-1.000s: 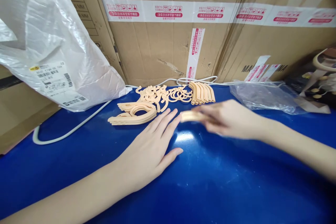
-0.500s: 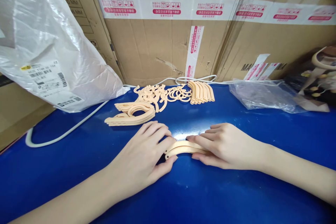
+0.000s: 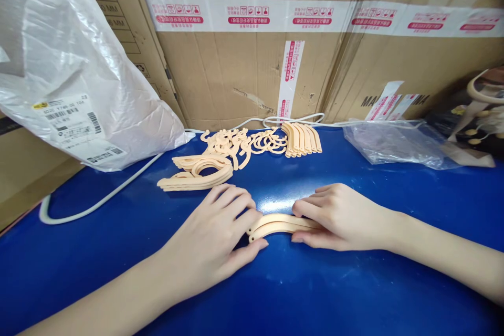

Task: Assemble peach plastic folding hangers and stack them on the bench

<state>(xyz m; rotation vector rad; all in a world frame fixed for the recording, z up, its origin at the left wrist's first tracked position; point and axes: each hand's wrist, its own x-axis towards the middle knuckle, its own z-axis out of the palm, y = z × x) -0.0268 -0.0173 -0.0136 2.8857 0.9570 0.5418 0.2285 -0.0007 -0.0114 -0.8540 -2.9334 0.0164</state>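
We are gripping a pair of beige curved hanger arms (image 3: 277, 228) low over the blue table (image 3: 299, 294), directly in front of us; whether they are resting on it, we cannot tell. Our left hand (image 3: 224, 231) is closing around the left ends, where a small hole is showing in each arm, while our right hand (image 3: 340, 218) is clamping and hiding the right ends. The two hands are sitting apart, with the arched middles showing between them.

In our judgement, we are holding the pair best by pressing lightly and evenly from both sides, letting the curves nest, and watching the end holes for any slip out of line.

Just beyond our left hand, a stack of curved pieces (image 3: 200, 181) is lying flat. Behind it, a heap of hooks (image 3: 224, 142) is spreading toward a row of curved arms (image 3: 301, 139). Farther out, a clear plastic bag (image 3: 389, 144) is lying on the right, a white mailing bag (image 3: 90, 68) is leaning in on the left, and cardboard boxes (image 3: 244, 73) are standing behind.
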